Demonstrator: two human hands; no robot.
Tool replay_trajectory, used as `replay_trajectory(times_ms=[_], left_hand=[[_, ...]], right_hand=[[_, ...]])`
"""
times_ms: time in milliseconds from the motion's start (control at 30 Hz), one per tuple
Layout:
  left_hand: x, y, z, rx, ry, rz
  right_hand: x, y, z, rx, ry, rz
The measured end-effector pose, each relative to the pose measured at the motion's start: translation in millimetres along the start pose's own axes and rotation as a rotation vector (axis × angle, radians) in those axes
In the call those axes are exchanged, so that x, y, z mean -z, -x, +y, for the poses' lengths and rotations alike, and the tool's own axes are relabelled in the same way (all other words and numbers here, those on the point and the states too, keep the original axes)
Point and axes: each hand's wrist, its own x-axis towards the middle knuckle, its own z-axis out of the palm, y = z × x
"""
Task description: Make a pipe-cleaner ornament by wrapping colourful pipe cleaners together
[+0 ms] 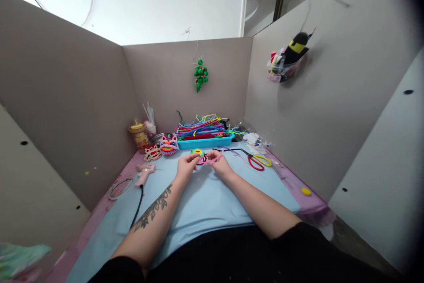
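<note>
Over the middle of the light blue cloth, my left hand (188,164) pinches a small fuzzy craft piece (198,152) with yellow, green and orange rings. Pink and red loops hang just beneath it, between the two hands. Close beside it, the fingers of my right hand (220,165) are closed on a pink pipe cleaner (216,158). Whether that strand joins the ringed piece I cannot tell. Right of my hands lie scissors (256,164) with one red and one yellow handle. A finished-looking pink animal head (168,145) and a red and cream one (153,153) sit to the left.
A blue tray (205,143) heaped with coloured pipe cleaners stands at the back. On the left are a pink glue gun (145,174) with its cord, and a brown cup (139,137). A yellow lid (305,191) lies far right. Grey partitions (185,71) enclose the table.
</note>
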Motion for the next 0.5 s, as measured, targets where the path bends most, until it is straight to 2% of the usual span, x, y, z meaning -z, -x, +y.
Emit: replay_trajectory(times_ms=[100, 200, 300, 367, 500], left_hand=[[-0.2, -1.0, -2.1, 0.014, 0.029, -0.004], [-1.8, -0.5, -3.8, 0.022, 0.012, -0.04], [-2.8, 0.2, -4.6, 0.022, -0.038, -0.059], [-2.9, 0.8, -3.8, 0.024, -0.076, -0.064], [-4.2, 3.0, 1.0, 0.032, -0.101, -0.048]], right_hand=[[-4.2, 5.1, -3.0, 0.163, 0.125, -0.077], [-9.3, 11.6, -6.4, 0.218, 0.198, -0.121], [-10.9, 13.2, -8.0, 0.155, 0.157, -0.13], [-8.7, 9.7, -7.9, 0.105, 0.065, -0.091], [1.4, -2.7, -5.0, -0.058, -0.135, 0.124]])
